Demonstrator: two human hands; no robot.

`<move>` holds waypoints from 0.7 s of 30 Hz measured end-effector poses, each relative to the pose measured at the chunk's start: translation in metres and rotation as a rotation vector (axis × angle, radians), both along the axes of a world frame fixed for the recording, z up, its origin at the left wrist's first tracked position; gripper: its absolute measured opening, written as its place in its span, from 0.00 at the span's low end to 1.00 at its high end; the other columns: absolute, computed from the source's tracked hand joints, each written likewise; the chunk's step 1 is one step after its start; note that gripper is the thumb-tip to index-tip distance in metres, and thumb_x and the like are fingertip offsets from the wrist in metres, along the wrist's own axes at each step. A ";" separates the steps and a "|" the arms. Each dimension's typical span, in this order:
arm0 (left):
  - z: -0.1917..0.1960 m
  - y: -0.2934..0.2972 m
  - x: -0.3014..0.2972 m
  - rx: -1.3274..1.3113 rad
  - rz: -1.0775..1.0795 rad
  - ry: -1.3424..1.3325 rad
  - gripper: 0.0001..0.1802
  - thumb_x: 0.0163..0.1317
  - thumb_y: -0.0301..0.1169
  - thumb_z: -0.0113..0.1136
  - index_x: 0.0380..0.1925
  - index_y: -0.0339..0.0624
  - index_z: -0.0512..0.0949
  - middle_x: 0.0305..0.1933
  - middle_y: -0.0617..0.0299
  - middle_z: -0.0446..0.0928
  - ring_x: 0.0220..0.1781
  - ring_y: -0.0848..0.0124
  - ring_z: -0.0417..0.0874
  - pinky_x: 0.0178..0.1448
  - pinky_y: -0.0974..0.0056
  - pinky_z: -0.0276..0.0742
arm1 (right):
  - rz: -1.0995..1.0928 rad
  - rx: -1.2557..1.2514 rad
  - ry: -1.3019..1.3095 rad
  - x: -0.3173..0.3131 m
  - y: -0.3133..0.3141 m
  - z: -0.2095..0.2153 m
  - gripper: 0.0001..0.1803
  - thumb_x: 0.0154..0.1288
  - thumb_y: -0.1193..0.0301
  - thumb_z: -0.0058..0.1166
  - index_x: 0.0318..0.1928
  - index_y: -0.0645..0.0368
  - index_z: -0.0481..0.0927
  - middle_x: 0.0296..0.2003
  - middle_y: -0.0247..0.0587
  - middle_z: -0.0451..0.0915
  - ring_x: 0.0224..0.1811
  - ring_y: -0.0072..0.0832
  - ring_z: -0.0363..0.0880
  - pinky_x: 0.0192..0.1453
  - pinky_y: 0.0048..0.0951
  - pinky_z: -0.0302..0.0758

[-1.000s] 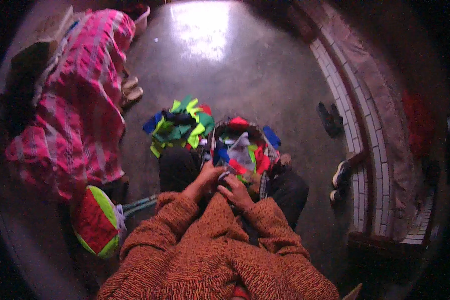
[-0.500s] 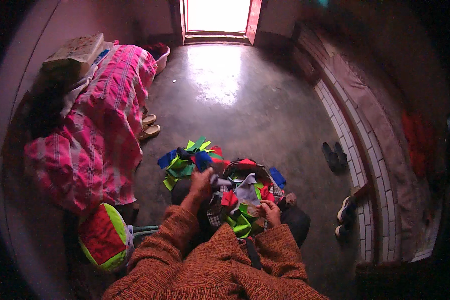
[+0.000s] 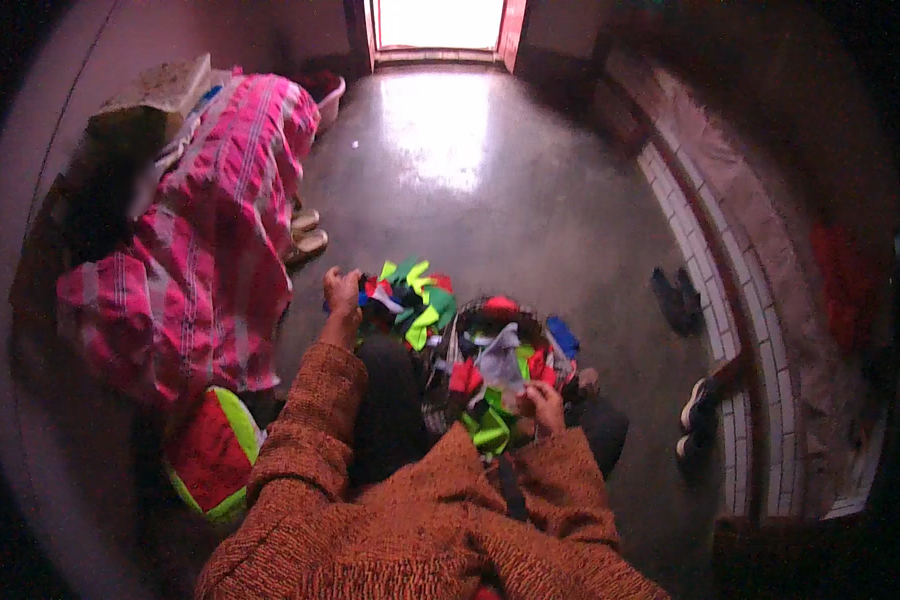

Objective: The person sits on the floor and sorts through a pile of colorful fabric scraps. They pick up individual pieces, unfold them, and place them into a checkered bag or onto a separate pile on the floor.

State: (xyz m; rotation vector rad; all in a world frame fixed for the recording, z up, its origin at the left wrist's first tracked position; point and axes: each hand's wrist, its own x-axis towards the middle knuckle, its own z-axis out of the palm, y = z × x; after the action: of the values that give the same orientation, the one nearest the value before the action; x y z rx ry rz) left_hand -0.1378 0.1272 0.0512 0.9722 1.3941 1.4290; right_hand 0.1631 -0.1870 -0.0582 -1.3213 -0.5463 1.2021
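A loose heap of cloth scraps (image 3: 410, 300), in green, yellow-green, blue, white and red, lies in front of my left knee. My left hand (image 3: 342, 292) is at the heap's left edge with its fingers curled; what they hold, if anything, is hidden. On my lap sits a second bundle of scraps with checked fabric, red pieces and a grey cloth piece (image 3: 501, 357) on top. Yellow-green scraps (image 3: 488, 430) hang at its near side. Beside the grey piece, my right hand (image 3: 543, 405) pinches a small, pale bit of cloth at the bundle's right edge.
Left stands furniture under a pink checked cloth (image 3: 225, 200), with tan shoes (image 3: 308, 240) beside it. A red and yellow-green cushion-like object (image 3: 213, 450) is nearer me. Dark slippers (image 3: 676, 300) and dark shoes (image 3: 697, 420) lie by a white-tiled ledge (image 3: 685, 210) on the right.
My left hand has moved left and away from me, from between the two heaps to the far heap's left edge. My right hand stays by the lap bundle. The view has shifted slightly.
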 end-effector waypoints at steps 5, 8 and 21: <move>0.021 -0.065 0.030 -0.036 -0.236 -0.059 0.12 0.56 0.26 0.55 0.40 0.36 0.71 0.37 0.58 0.76 0.37 0.69 0.78 0.40 0.66 0.75 | -0.045 0.101 0.111 0.007 -0.005 -0.029 0.08 0.63 0.70 0.49 0.37 0.62 0.74 0.28 0.35 0.76 0.28 0.21 0.74 0.32 0.23 0.72; 0.033 -0.108 0.036 -0.067 -0.419 -0.286 0.09 0.58 0.27 0.54 0.38 0.36 0.72 0.37 0.56 0.77 0.38 0.67 0.80 0.39 0.66 0.77 | 0.024 -0.087 -0.147 0.004 -0.005 -0.027 0.09 0.63 0.71 0.48 0.41 0.61 0.75 0.30 0.35 0.77 0.27 0.21 0.75 0.29 0.23 0.72; 0.011 -0.123 0.072 -0.255 -0.835 -0.223 0.11 0.58 0.32 0.55 0.38 0.37 0.73 0.35 0.60 0.78 0.36 0.73 0.79 0.41 0.69 0.73 | -0.125 -0.192 -0.614 -0.005 0.042 -0.065 0.20 0.47 0.69 0.59 0.43 0.62 0.74 0.35 0.41 0.75 0.37 0.31 0.74 0.42 0.29 0.73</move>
State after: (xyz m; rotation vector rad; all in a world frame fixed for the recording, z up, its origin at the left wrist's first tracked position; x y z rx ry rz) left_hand -0.0658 0.0040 0.0619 1.0157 0.8135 0.6849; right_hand 0.1584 -0.1451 -0.1230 -1.8745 -0.7793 0.7451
